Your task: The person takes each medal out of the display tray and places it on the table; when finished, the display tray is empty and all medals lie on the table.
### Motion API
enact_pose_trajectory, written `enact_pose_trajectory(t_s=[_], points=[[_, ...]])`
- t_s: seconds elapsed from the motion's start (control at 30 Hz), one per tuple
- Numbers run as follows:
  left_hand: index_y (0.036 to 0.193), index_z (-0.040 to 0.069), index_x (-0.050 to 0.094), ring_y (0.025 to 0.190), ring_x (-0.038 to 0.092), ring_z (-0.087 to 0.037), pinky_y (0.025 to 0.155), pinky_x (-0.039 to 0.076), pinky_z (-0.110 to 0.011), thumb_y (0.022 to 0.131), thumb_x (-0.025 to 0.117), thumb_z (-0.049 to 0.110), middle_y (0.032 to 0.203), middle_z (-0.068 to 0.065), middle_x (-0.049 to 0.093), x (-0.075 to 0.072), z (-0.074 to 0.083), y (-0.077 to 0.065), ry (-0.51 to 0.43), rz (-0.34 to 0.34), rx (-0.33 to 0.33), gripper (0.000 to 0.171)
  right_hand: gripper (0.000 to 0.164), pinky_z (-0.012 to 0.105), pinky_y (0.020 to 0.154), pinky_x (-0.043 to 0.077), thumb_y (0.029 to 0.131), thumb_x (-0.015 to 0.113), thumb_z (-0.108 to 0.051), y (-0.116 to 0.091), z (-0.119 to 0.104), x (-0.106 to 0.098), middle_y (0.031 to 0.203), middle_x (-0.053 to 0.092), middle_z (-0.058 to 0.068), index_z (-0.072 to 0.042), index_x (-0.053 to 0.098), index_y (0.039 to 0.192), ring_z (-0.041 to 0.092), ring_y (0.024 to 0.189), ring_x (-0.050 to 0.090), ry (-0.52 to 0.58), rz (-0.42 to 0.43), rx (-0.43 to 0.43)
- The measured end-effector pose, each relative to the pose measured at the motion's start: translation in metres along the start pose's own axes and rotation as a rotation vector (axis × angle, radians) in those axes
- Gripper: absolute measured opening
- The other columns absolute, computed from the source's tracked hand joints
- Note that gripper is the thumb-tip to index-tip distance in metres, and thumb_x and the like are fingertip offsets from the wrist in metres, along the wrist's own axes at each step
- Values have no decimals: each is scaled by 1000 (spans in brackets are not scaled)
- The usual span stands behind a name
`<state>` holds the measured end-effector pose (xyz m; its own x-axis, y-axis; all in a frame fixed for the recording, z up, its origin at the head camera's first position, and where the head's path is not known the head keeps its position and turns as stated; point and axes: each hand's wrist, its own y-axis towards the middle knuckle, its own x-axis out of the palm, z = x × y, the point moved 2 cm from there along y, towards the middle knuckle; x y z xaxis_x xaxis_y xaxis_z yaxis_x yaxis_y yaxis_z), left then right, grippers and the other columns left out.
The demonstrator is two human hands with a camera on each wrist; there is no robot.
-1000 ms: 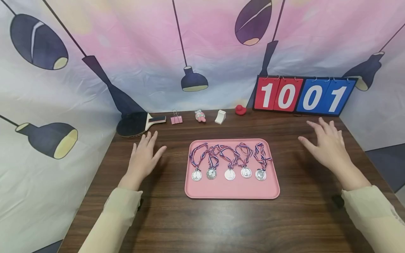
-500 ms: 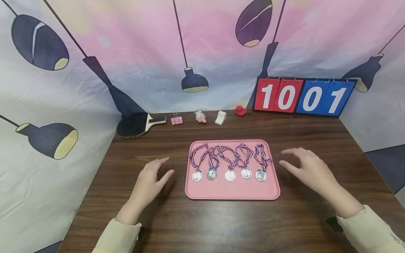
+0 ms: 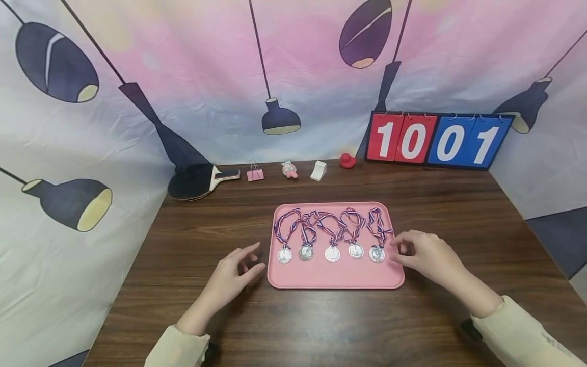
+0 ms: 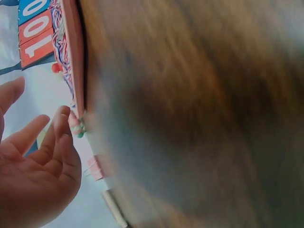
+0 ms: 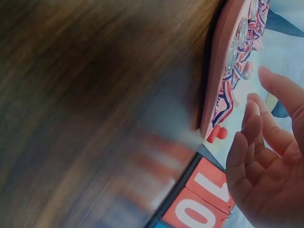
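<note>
A pink rectangular tray (image 3: 339,278) lies on the dark wooden table, with several silver medals on striped ribbons in a row on it. My left hand (image 3: 233,275) is just off the tray's left edge, fingers loosely bent, thumb and forefinger apart, holding nothing. My right hand (image 3: 426,256) is at the tray's right edge, its fingertips overlapping the rim in the head view, near the rightmost medal (image 3: 377,254). In the right wrist view the right hand's fingers (image 5: 251,123) are loosely bent with nothing between them. The left wrist view shows the left palm (image 4: 38,180) bare.
Along the back of the table stand a table tennis paddle (image 3: 190,182), a pink binder clip (image 3: 255,175), a small pink figurine (image 3: 289,169), a white block (image 3: 318,171) and a red rubber duck (image 3: 347,161). A flip scoreboard (image 3: 437,138) leans at the back right, before a printed cloth.
Both hands have come down and inward from wide apart to either side of the tray, and their fingers have bent more. The tray and medals look unmoved.
</note>
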<state>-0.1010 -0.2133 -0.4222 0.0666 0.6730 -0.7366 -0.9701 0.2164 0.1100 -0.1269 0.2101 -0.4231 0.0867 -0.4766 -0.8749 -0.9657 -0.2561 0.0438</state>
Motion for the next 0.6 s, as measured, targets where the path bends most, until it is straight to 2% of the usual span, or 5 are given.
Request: enact_pose_trajectory(t_s=[0.17,0.3,0.47,0.6], points=[[121,17,57,59,48,-12,51,39,-23,79,67,34,85,7,58,9,-4,0,-64,-21,-54,47,31,26,47,35,65,79,-35,5,6,8,66,47,-4,-19,67,90,13,60,44,20,-34,25],[120,17,57,56,47,-13,48,38,-24,77,70,29,82,7,59,15,-7,1,-87,-42,-104,47,29,27,48,35,65,78,-38,10,9,15,66,47,-3,-20,67,85,14,61,44,58,-48,60],[118,13,58,54,48,-13,47,37,-23,75,73,25,79,6,60,18,-8,2,-126,-66,-121,47,37,29,52,34,62,76,-49,15,12,21,67,48,0,-20,67,83,17,65,44,115,-65,115],[117,10,59,52,48,-14,45,36,-22,74,74,20,77,5,62,19,-8,3,-145,-77,-121,47,44,30,53,33,60,75,-55,16,12,24,71,50,1,-19,67,84,19,68,44,105,-79,163]])
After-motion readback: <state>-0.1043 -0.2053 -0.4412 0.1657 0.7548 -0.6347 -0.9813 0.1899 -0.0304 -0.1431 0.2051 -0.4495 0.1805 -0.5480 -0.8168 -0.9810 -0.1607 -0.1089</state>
